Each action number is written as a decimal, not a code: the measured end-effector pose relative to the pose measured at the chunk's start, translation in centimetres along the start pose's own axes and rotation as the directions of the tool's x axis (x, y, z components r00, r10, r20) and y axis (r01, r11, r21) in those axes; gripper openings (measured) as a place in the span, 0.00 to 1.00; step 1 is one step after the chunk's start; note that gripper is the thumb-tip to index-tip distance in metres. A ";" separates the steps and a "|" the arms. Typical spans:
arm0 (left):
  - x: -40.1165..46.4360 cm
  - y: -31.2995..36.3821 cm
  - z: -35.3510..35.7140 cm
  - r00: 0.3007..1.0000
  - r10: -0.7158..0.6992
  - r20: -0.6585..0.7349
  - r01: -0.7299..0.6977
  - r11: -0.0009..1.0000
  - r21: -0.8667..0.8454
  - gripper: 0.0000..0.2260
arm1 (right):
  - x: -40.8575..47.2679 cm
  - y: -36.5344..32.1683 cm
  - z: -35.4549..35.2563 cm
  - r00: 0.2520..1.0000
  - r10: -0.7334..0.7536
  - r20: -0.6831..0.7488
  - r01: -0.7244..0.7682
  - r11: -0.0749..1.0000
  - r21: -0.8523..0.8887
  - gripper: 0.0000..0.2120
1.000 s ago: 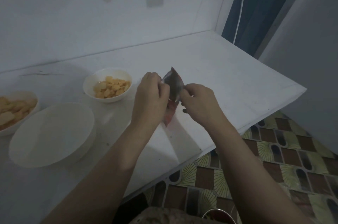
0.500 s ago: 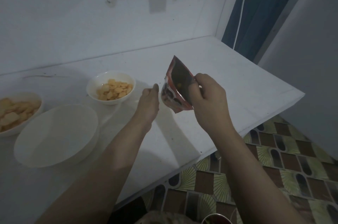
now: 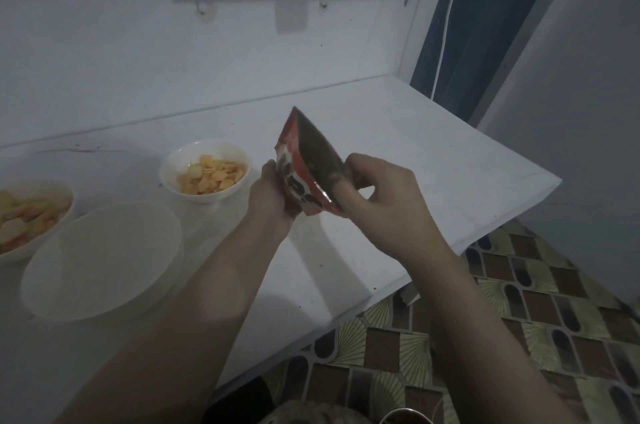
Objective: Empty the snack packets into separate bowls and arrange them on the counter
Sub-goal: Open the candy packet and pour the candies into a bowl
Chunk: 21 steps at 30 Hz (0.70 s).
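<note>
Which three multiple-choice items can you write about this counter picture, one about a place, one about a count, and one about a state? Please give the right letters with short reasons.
1. Where is the empty white bowl?
A. Nearest the front edge, between the two filled bowls
B. On the floor
C. Against the back wall

2. How many bowls hold snacks?
A. None
B. Two
C. Four

3. How is the red snack packet?
A. Lying sealed on the counter
B. Inside a bowl
C. Held up, opened at the top

Answers:
1 A: it sits in front of the small bowl and the left bowl.
2 B: only those two show orange pieces.
3 C: the left hand and right hand grip it above the counter, with its dark inside showing.
</note>
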<state>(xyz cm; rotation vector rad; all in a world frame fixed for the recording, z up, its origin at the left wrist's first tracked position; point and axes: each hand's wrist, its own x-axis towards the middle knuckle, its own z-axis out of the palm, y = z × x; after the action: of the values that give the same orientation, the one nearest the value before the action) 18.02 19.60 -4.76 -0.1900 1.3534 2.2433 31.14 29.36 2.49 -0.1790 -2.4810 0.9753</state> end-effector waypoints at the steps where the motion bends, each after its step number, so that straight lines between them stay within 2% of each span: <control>1: 0.0 0.1 -0.1 1.000 0.005 -0.004 -0.005 1.000 -0.022 0.23 | -0.1 0.2 -0.1 1.000 -0.008 0.012 0.009 0.999 -0.052 0.14; 5: 0.1 0.2 -0.8 0.999 0.018 -0.035 -0.020 0.998 -0.063 0.21 | -0.2 0.4 -0.1 0.999 0.024 -0.048 -0.032 0.985 -0.167 0.15; 9: -0.1 0.1 -1.4 1.000 0.029 -0.005 -0.029 0.997 -0.067 0.21 | 0.0 -1.1 0.4 0.997 0.055 -0.061 -0.062 0.991 -0.116 0.15; 13: -0.7 1.3 -1.5 0.998 0.057 0.017 -0.056 0.997 -0.059 0.16 | 0.6 -2.2 1.0 0.986 -0.001 -0.165 -0.017 0.994 -0.112 0.19; 21: -2.5 5.3 -3.6 0.993 0.095 0.069 -0.093 0.995 -0.021 0.20 | 1.4 -5.4 2.5 0.976 -0.035 -0.213 0.042 0.999 0.030 0.17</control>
<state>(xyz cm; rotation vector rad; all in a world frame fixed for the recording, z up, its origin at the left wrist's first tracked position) 17.07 13.65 -1.38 -0.0539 1.3309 2.3176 28.99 24.27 5.09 -0.2121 -2.2641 0.9306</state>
